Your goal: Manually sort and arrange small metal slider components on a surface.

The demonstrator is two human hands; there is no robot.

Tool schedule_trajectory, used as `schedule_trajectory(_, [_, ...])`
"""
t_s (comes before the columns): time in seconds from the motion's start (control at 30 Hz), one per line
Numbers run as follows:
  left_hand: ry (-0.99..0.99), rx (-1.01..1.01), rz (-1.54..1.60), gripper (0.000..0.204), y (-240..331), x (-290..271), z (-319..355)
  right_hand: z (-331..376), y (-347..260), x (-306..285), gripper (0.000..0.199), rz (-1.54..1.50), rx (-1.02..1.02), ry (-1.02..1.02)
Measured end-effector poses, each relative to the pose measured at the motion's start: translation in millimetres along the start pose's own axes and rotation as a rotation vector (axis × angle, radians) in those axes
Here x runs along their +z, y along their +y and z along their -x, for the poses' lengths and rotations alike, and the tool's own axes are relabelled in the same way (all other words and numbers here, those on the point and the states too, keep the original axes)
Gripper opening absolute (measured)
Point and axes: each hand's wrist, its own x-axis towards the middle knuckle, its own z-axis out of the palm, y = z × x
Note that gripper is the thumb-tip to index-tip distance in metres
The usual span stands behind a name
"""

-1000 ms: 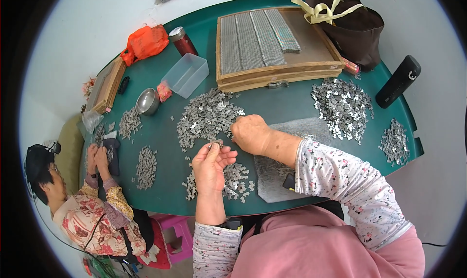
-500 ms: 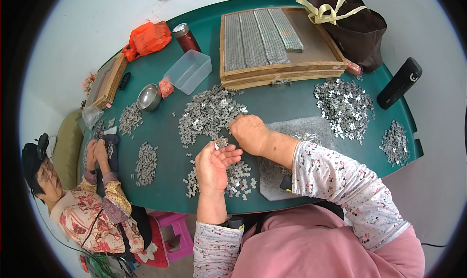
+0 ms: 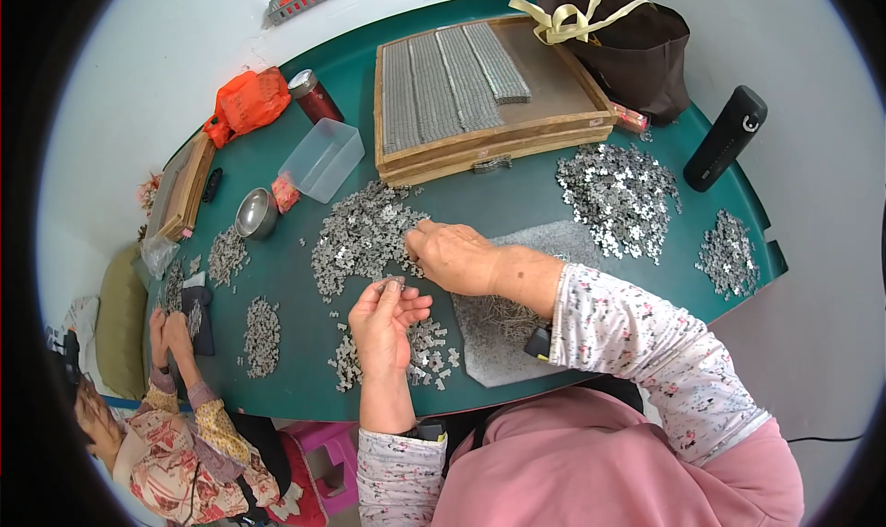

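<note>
My left hand (image 3: 380, 329) is raised palm-up above the table, its thumb pressed on small flat metal pieces (image 3: 391, 284) at the fingertips. Close by on its right, my right hand (image 3: 454, 257) has its fingers pinched together at the edge of a large heap of silvery metal pieces (image 3: 355, 241). What those fingertips hold, if anything, is hidden. A smaller heap of such pieces (image 3: 429, 353) lies partly behind my left hand and wrist. Under my right forearm is a grey felt mat (image 3: 480, 353) bearing a tangle of thin metal pins or wires (image 3: 509, 317).
A wooden tray (image 3: 544, 75) holds long rows of metal pieces. Around it stand a clear plastic box (image 3: 323, 162), steel bowl (image 3: 256, 215), red flask (image 3: 316, 98), black bottle (image 3: 726, 139) and dark bag (image 3: 637, 65). More heaps (image 3: 616, 199) lie right. A co-worker's hands (image 3: 173, 338) work at left.
My left thumb has folded over the metal pieces that lay on the open fingers. My right hand stays at the heap. The whole view has shifted, and the co-worker's head has moved toward the left rim.
</note>
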Motion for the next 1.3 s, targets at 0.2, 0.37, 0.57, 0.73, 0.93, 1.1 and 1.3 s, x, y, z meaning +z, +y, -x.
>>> schedule_trajectory(0.2, [-0.134,-0.043,-0.088,0.014,0,18,-9,30,5,-30,0.013,-0.143,-0.034,0.004])
schedule_trajectory(0.37, [-0.283,-0.155,0.004,0.014,-9,43,-10,55,8,-49,0.014,-0.201,0.004,0.03])
schedule_trajectory(0.57, [-0.363,-0.142,-0.083,0.013,-24,70,-3,83,14,-62,0.019,-0.426,0.192,0.122])
schedule_trajectory(0.73, [-0.455,-0.145,-0.142,0.015,-33,78,-1,98,21,-61,0.019,-0.554,0.261,0.174])
schedule_trajectory(0.93, [-0.405,-0.067,-0.189,0.014,-39,90,7,105,19,-57,0.018,-0.508,0.301,0.273])
schedule_trajectory(1.1, [-0.352,0.017,-0.224,0.014,-38,98,15,106,15,-54,0.016,-0.486,0.333,0.376])
schedule_trajectory(1.3, [-0.372,0.033,-0.212,0.014,-33,95,7,105,16,-59,0.015,-0.512,0.248,0.378])
